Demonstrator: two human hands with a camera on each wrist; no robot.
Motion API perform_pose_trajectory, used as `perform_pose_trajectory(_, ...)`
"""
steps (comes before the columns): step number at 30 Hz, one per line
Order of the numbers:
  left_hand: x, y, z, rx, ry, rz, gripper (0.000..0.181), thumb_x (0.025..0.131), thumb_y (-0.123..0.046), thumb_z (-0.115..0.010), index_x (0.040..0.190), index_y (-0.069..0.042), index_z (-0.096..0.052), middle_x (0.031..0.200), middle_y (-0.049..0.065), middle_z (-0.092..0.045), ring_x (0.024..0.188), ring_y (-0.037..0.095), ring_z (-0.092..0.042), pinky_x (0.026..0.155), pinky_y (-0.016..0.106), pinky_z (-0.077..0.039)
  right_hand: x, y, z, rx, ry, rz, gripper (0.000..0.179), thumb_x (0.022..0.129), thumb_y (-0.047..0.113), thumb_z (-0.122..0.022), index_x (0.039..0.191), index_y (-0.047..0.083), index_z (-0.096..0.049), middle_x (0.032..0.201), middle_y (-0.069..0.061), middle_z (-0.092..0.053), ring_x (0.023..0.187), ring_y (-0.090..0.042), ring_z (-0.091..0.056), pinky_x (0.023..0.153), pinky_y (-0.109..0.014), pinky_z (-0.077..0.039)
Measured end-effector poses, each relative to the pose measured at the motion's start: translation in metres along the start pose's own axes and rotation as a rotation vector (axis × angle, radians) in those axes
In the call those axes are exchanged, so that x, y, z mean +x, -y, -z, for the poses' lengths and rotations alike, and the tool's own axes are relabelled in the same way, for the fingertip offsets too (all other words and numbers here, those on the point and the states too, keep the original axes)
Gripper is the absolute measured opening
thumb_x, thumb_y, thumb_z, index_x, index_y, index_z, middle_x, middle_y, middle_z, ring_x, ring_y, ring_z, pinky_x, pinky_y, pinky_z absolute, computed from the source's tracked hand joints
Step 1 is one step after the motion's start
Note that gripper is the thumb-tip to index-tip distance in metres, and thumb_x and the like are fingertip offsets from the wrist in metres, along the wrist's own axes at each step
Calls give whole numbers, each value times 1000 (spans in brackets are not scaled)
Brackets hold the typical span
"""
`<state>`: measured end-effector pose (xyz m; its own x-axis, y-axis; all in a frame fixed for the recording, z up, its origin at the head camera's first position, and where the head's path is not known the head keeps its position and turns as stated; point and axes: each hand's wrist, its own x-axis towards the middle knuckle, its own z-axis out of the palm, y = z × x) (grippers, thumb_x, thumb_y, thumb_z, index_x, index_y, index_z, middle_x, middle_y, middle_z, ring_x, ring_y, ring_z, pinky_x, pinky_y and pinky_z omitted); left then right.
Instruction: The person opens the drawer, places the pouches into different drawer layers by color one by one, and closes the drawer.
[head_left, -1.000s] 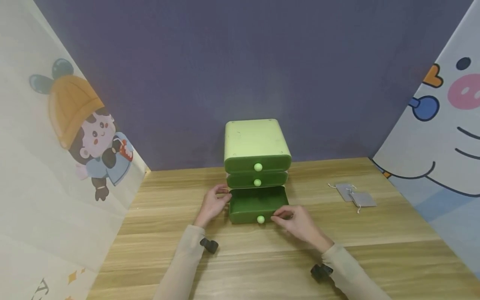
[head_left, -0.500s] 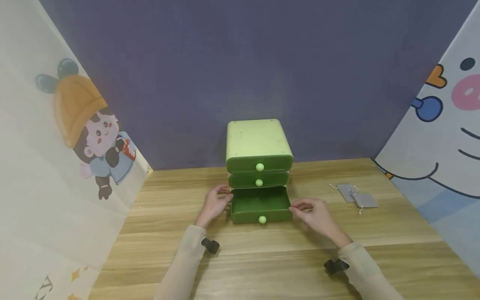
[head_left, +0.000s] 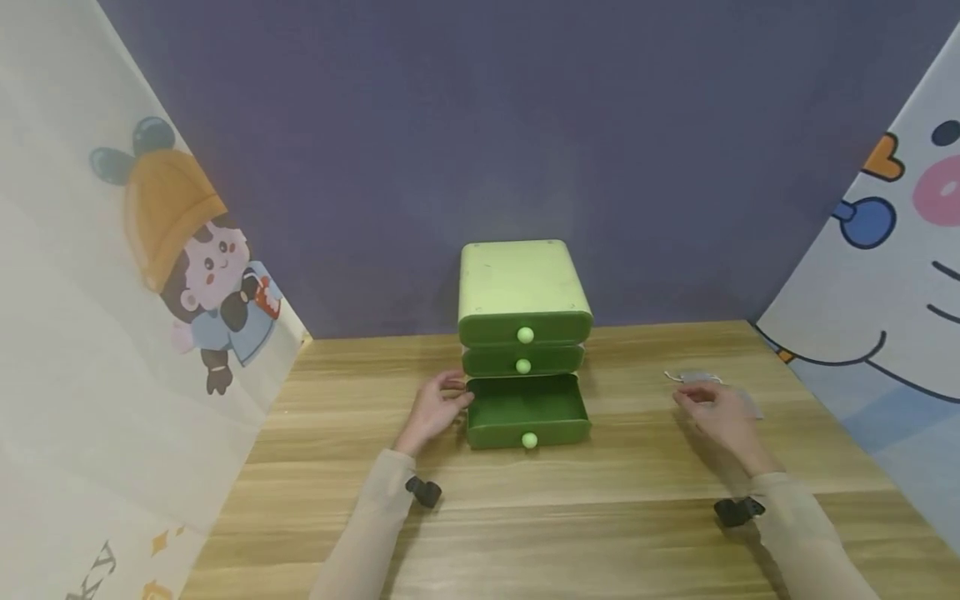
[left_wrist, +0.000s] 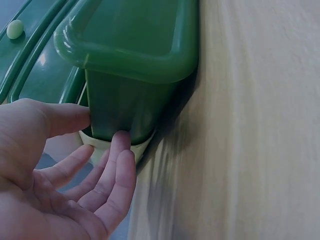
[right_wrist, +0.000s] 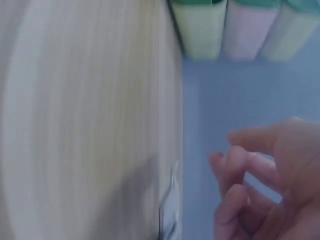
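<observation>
A small drawer cabinet (head_left: pixel 521 279) with a light green top has its dark green bottom drawer (head_left: pixel 491 437) pulled out; nothing lies inside it. My left hand (head_left: pixel 433 408) is at the left side of that drawer. In the left wrist view its thumb and fingertips touch where the drawer side (left_wrist: pixel 117 102) meets the cabinet's pale edge (left_wrist: pixel 140 147). To the right, my right hand (head_left: pixel 722 417) hovers by two grey drawstring pouches (head_left: pixel 699 377), partly covering them. Its fingers are loosely bent with nothing between them, as the right wrist view shows.
The cabinet stands on a wood-grain table (head_left: pixel 525 533) against a dark purple back wall (head_left: pixel 375 167). Pale side panels with cartoon prints, a child (head_left: pixel 217 258) at left and a pig-like face (head_left: pixel 941 196) at right, flank the table.
My right hand has left the front of the bottom drawer and moved right to the pouches. The left hand stays at the drawer's left side. The drawer remains pulled out.
</observation>
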<state>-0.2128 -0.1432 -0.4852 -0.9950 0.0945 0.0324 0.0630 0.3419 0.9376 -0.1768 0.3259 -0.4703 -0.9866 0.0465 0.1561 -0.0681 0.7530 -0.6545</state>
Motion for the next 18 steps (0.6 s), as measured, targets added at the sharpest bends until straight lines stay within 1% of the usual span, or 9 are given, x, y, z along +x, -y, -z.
perform_pose_trajectory(2,0,0,1,1,18,-6,54,96,-5,-73,147,5,-56,134,29,-67,118,45,-71,91,41,-67,3,-12,11,-44,-7,-35,39,106,24,-65,124,-9,-71,117,-34,-73,79,-30,-74,59,-26,-57)
perform_pose_trajectory(4,0,-1,2,-1,32,-5,55,96,-4,-73,147,5,-55,135,30,-66,119,46,-70,90,42,-68,5,-23,22,-109,0,-74,43,106,28,-63,127,-9,-69,121,-36,-71,92,-42,-74,66,-31,-56)
perform_pose_trajectory(5,0,-1,2,-3,37,-4,55,96,-4,-73,147,5,-55,135,30,-66,119,46,-70,90,43,-68,6,-29,26,-134,7,-89,45,107,30,-63,129,-9,-68,123,-37,-70,98,-46,-72,69,-34,-56)
perform_pose_trajectory(7,0,-1,3,-3,42,0,55,97,-4,-73,148,4,-55,135,30,-66,119,46,-70,89,43,-68,7,-38,33,-162,24,-114,50,107,33,-62,131,-10,-66,125,-39,-68,106,-53,-68,75,-46,-58)
perform_pose_trajectory(10,1,-1,3,-3,43,4,54,97,-5,-73,148,3,-55,136,30,-66,118,45,-71,88,43,-68,8,-51,40,-190,40,-155,56,107,38,-60,134,-11,-63,126,-40,-67,110,-57,-65,82,-58,-56)
perform_pose_trajectory(12,1,0,2,2,47,-3,54,97,-5,-73,148,4,-55,136,30,-66,117,45,-71,87,42,-68,8,-57,44,-198,45,-171,59,107,40,-60,134,-12,-62,127,-41,-66,112,-60,-63,85,-64,-55)
perform_pose_trajectory(15,2,0,2,8,48,-10,54,97,-4,-73,148,5,-55,136,31,-65,116,45,-72,87,41,-68,8,-62,48,-213,68,-202,65,107,45,-59,135,-13,-60,129,-42,-64,113,-62,-61,86,-66,-54)
perform_pose_trajectory(18,1,1,2,6,45,-4,54,97,-4,-73,148,5,-55,137,31,-65,117,45,-71,86,40,-68,10,-64,49,-231,123,-221,73,105,53,-59,136,-12,-60,133,-41,-62,117,-63,-59,89,-68,-53)
